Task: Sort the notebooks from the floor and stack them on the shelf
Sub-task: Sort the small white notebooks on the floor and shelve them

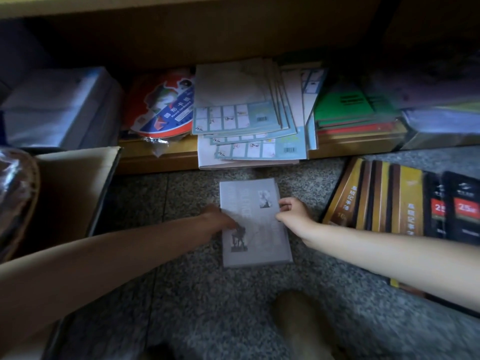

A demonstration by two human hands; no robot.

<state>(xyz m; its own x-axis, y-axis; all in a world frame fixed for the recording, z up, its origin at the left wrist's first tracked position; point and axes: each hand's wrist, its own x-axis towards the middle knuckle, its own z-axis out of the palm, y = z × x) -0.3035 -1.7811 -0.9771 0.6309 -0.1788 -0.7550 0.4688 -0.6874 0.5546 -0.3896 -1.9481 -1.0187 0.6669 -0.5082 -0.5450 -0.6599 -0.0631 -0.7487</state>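
Observation:
A grey notebook (255,224) with small dark pictures on its cover lies flat on the speckled floor (207,294) in front of the low wooden shelf (155,157). My left hand (219,219) rests on the notebook's left edge with fingers on the cover. On the right edge, my right hand (293,211) pinches the notebook between thumb and fingers. A fanned stack of pale blue notebooks (246,118) sits on the shelf and overhangs its front lip.
An open cardboard box (70,193) stands at the left. Yellow-and-brown and black notebooks (394,201) lie spread on the floor at the right. On the shelf are a round red-and-blue card pack (166,105), green and red books (355,110) and wrapped white packs (57,107).

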